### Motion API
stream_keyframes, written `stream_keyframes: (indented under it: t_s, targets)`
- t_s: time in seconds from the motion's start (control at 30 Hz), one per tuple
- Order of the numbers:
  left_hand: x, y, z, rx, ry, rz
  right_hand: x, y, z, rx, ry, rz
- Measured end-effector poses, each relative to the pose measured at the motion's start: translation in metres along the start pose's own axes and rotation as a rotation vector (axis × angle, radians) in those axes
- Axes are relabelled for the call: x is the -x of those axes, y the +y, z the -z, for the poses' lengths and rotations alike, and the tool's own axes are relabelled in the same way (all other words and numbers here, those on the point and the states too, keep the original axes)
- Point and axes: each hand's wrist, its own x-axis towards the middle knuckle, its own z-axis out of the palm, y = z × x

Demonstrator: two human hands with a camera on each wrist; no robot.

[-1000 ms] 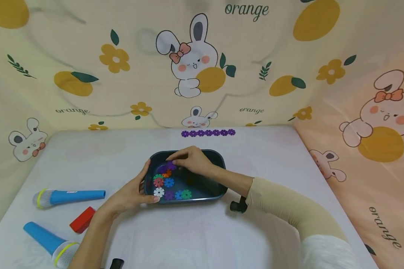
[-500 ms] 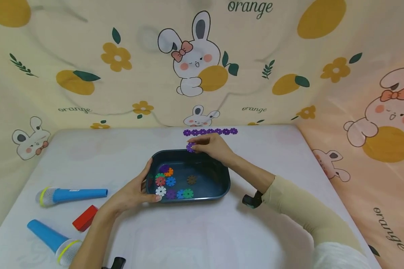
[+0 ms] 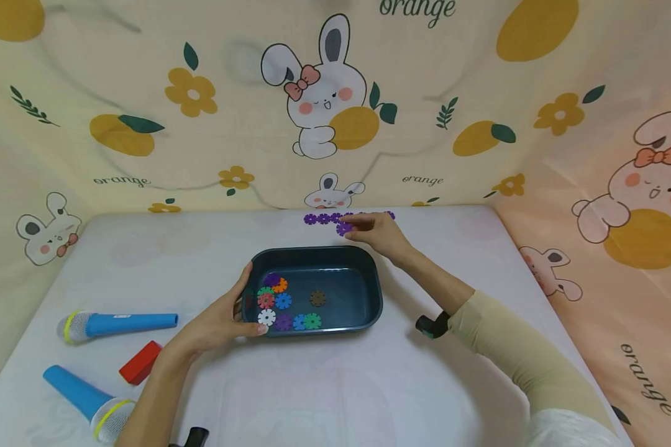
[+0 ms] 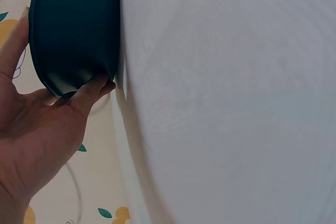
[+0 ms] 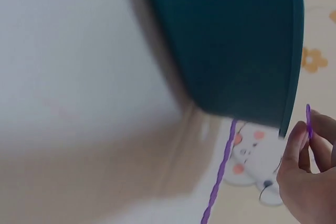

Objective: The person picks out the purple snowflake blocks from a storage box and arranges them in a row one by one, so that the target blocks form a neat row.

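A dark blue tray [image 3: 346, 326] stands mid-table with several coloured snowflake discs inside, grouped toward its left end, and a brown disc [image 3: 317, 298] apart from them. My left hand [image 3: 218, 320] grips the tray's left end, thumb on the near rim; in the left wrist view, fingers [image 4: 90, 92] wrap its outer wall. Beyond the tray's far rim, my right hand [image 3: 383, 234] pinches a purple snowflake disc [image 3: 343, 230] between thumb and fingers. The right wrist view shows that disc [image 5: 308, 121] edge-on. Behind it lies a row of purple discs [image 3: 323, 218], partly hidden by the hand.
To the left lie two blue toy microphones, one farther back [image 3: 128, 321] and one nearer [image 3: 78, 391]. Between them and the left forearm is a red block [image 3: 140, 362]. A patterned cloth [image 3: 212, 143] hangs behind the white table [image 3: 324, 385].
My right hand has lifted a purple disc out of the tray and carried it back and to the right, close to the purple row. The left hand keeps its hold on the tray.
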Motion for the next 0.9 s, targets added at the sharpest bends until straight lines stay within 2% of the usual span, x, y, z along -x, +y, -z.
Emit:
stream_keyframes:
  t_s: [0.2, 0.47, 0.53, 0.77, 0.9]
  targets:
    - [0.001, 0.003, 0.000, -0.001, -0.002, 0.011, -0.005, 0.017, 0.015, 0.017, 0.049, 0.005]
    - [0.002, 0.007, 0.000, 0.001, -0.008, 0.000, -0.007, 0.035, 0.034, -0.077, 0.097, 0.053]
    - [0.002, 0.007, 0.000, -0.006, -0.006, 0.005, -0.011, 0.047, 0.039, -0.090, 0.122, 0.044]
    - [0.001, 0.005, 0.001, -0.023, -0.003, 0.017, -0.016, 0.062, 0.054, -0.069, 0.218, -0.022]
    - [0.001, 0.005, 0.000, -0.021, -0.003, 0.017, -0.018, 0.071, 0.061, -0.090, 0.263, -0.019]
